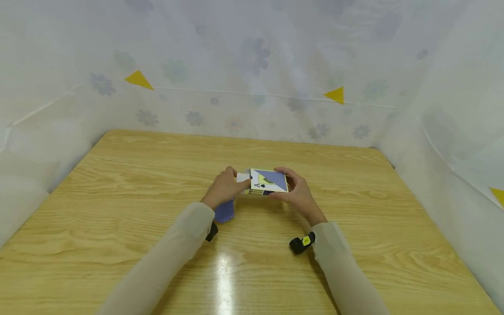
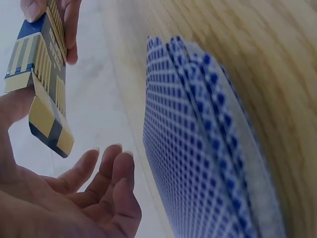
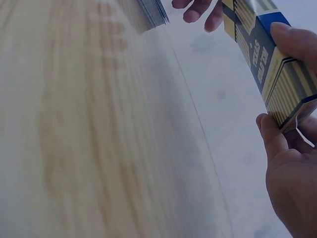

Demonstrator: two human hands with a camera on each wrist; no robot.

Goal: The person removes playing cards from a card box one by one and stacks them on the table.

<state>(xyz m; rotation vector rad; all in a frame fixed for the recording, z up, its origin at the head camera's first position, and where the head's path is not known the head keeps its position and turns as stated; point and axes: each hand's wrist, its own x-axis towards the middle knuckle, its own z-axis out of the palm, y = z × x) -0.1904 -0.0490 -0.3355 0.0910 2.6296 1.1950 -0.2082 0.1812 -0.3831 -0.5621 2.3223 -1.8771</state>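
My right hand point(image 1: 298, 192) grips the closed end of a playing card box point(image 1: 272, 180), thumb on one side and fingers on the other. The box face has a blue pattern and an ace of spades. At its other end, an unfolded flap point(image 2: 50, 121) stands out in the left wrist view. My left hand point(image 1: 223, 188) is at this end, its thumb at the opening and its other fingers point(image 2: 106, 171) loosely bent below the flap. Beneath my left wrist, a stack of blue-patterned cards point(image 1: 225, 211) sits on the table, partly hidden by the hand.
The wooden table point(image 1: 157, 166) spreads around both hands. Pale flowered sheeting point(image 1: 236, 57) encloses its back and sides, with yellow triangles point(image 1: 335, 95) on it. Each wrist wears a black camera band point(image 1: 301, 243).
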